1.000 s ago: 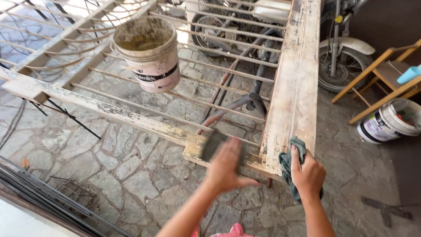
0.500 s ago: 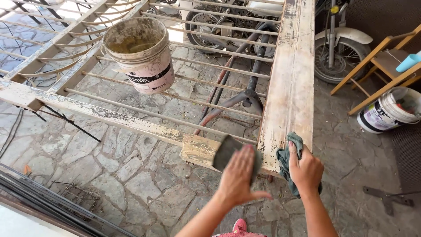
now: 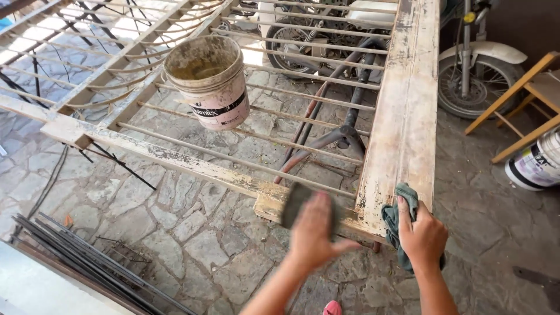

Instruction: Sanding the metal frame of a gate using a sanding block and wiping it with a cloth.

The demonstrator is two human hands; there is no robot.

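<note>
Hands both sit low at the near corner of the frame (image 3: 402, 116), so I will sweep from the left to reach them. Far left, a bundle of rods (image 3: 87, 256) lies on the stone floor. Next, a dirty bucket (image 3: 207, 87) rests up on the frame's thin bars, well apart from either hand. Then comes my left hand (image 3: 315, 233), blurred, fingers curled around a dark pad (image 3: 294, 204) and pressing it flat on the corner where the near rail meets the right rail. The paint there looks flaked and worn down to bare patches. I read this as the rubbing-down step, with the pad working that corner joint. Just to the right, my right hand (image 3: 423, 233) is clenched on a grey-green rag (image 3: 399, 213), knuckles up, resting against the outer edge of the right rail and steadying it. Beyond it stand a motorcycle wheel (image 3: 478, 81), a wooden chair (image 3: 525, 99) and a paint pail (image 3: 534, 166), all clear of the work. As I judge it, the next stroke calls for firm, even pressure with the pad kept flat on the rail, the right hand bracing the frame, and the rag close enough to wipe the loosened dust.
</note>
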